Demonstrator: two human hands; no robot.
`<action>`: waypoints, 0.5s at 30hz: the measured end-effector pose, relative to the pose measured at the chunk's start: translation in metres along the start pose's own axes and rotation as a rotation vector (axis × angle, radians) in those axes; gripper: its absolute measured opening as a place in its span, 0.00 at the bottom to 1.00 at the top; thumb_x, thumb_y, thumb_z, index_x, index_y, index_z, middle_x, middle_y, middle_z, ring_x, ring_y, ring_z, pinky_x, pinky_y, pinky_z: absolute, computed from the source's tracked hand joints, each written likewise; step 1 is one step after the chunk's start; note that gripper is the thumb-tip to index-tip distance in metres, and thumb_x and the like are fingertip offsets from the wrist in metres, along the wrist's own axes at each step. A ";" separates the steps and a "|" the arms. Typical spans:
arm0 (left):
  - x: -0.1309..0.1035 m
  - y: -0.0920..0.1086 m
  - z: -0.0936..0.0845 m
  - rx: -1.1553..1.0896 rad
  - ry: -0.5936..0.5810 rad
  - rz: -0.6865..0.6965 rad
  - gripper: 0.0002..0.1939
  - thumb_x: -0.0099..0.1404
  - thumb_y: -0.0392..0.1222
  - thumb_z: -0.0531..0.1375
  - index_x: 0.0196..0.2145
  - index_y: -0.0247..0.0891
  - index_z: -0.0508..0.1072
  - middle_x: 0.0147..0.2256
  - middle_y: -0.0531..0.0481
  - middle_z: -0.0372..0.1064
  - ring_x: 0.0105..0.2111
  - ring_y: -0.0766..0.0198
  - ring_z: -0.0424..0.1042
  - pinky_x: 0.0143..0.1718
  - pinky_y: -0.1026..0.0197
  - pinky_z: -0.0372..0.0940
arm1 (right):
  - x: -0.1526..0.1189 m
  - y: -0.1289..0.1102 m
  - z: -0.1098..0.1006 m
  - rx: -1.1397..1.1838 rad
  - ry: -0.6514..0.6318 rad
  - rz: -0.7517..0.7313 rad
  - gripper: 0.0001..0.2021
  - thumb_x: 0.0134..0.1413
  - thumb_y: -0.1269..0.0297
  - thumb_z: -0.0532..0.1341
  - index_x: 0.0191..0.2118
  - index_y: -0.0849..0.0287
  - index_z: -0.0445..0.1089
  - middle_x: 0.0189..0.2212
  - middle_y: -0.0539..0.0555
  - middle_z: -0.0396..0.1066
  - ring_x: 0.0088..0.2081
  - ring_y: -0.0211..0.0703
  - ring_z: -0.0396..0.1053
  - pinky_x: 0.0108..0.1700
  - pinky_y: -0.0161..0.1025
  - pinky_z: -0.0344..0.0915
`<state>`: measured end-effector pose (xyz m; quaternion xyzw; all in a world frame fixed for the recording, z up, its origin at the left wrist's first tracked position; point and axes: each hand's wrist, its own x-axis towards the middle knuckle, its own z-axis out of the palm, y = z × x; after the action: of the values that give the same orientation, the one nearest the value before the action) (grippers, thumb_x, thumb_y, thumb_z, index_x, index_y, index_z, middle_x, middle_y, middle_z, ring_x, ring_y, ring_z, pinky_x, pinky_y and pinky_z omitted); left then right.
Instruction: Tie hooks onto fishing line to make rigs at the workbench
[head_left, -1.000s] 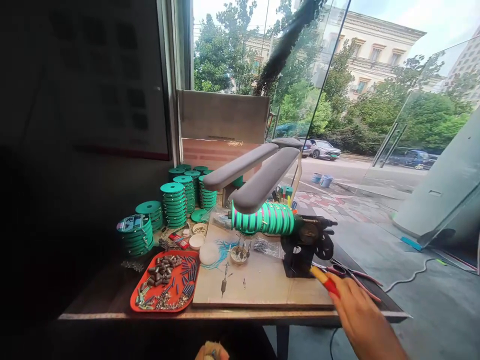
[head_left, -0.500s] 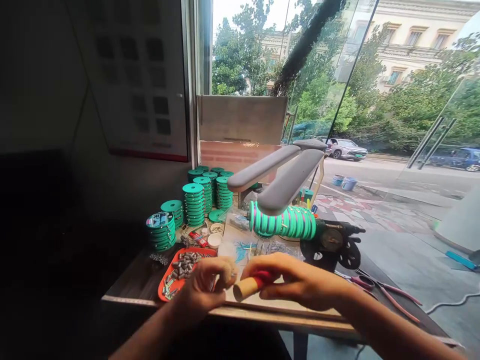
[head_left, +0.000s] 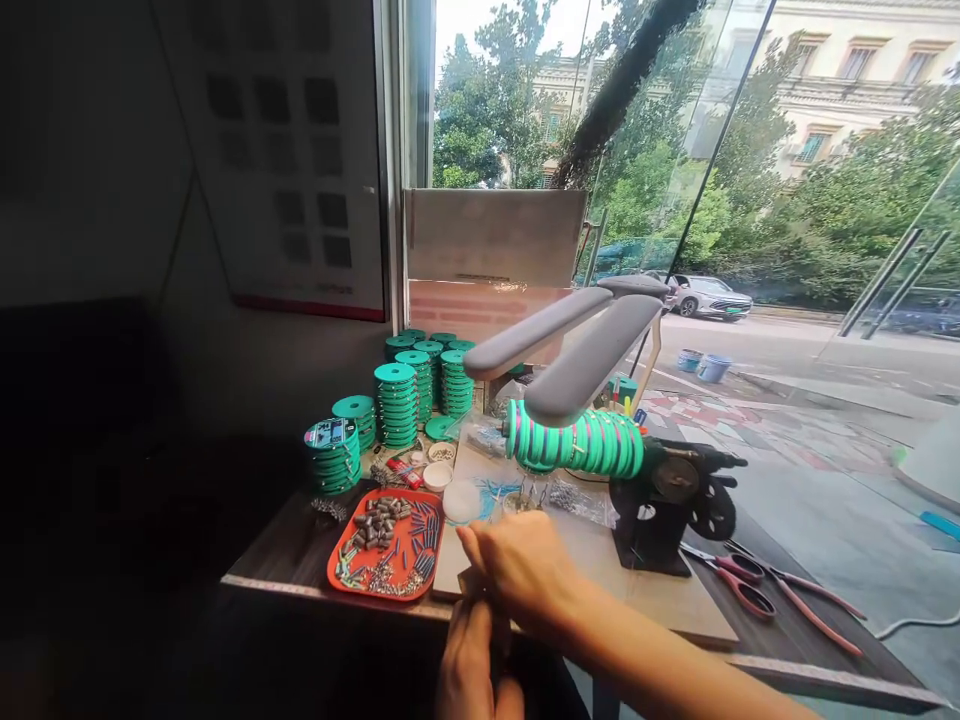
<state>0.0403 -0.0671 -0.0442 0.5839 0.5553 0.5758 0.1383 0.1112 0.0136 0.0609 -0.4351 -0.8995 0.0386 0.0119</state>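
Observation:
My right hand point(head_left: 526, 560) is closed over the front edge of the wooden board point(head_left: 667, 605). A short brown piece, seemingly the end of a wooden handle point(head_left: 470, 582), shows beneath its fingers; the rest is covered. Just below, under the table edge, my left hand point(head_left: 474, 655) is closed with its fingers pointing up toward the right hand. What it grips is hidden in shadow. To their left lies a red-orange tray point(head_left: 382, 592) holding grey barrel-shaped weights point(head_left: 379, 522), dark slim pieces point(head_left: 426, 530) and small metal bits.
Stacked green spools point(head_left: 395, 405) stand at the back left. A black hand-cranked winder point(head_left: 660, 500) carries a row of green spools point(head_left: 577, 445), under a grey lamp point(head_left: 585, 365). Red-handled scissors point(head_left: 739, 580) and pliers point(head_left: 814, 610) lie right. A white round lid point(head_left: 461, 500) sits behind the hands.
Both hands have come together at the table's front edge; the left has dropped below it. The right hand has turned over the wooden handle, now mostly hidden. The view has shifted slightly.

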 end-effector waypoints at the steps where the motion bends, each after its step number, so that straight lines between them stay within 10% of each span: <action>1: -0.003 -0.002 0.002 -0.002 0.007 -0.014 0.27 0.41 0.28 0.49 0.42 0.35 0.68 0.36 0.43 0.68 0.38 0.53 0.67 0.39 0.56 0.65 | 0.000 0.000 0.004 -0.008 0.021 -0.006 0.26 0.64 0.58 0.37 0.35 0.67 0.67 0.28 0.57 0.64 0.28 0.27 0.62 0.32 0.22 0.45; 7: -0.008 0.004 0.005 0.023 0.021 -0.030 0.22 0.41 0.27 0.47 0.36 0.35 0.66 0.32 0.44 0.66 0.34 0.57 0.67 0.39 0.57 0.63 | 0.002 0.001 0.010 -0.013 0.083 -0.026 0.26 0.65 0.57 0.37 0.35 0.66 0.67 0.29 0.56 0.65 0.27 0.24 0.61 0.32 0.21 0.42; 11: 0.005 0.018 -0.018 -0.093 -0.166 -0.042 0.10 0.42 0.28 0.49 0.26 0.37 0.60 0.25 0.51 0.59 0.27 0.64 0.61 0.29 0.64 0.58 | -0.004 0.011 0.006 -0.006 0.103 -0.080 0.26 0.64 0.54 0.37 0.36 0.64 0.67 0.26 0.53 0.64 0.25 0.22 0.57 0.31 0.24 0.37; 15: 0.012 0.019 -0.049 -0.379 -0.439 -0.094 0.06 0.50 0.40 0.56 0.23 0.37 0.61 0.24 0.51 0.58 0.27 0.66 0.58 0.30 0.65 0.57 | -0.044 0.050 0.018 -0.006 0.483 -0.214 0.30 0.60 0.43 0.36 0.46 0.58 0.65 0.24 0.52 0.62 0.27 0.24 0.57 0.32 0.25 0.40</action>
<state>0.0059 -0.0871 -0.0086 0.6319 0.4213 0.5221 0.3881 0.1770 0.0089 0.0399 -0.3341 -0.9116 -0.0706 0.2289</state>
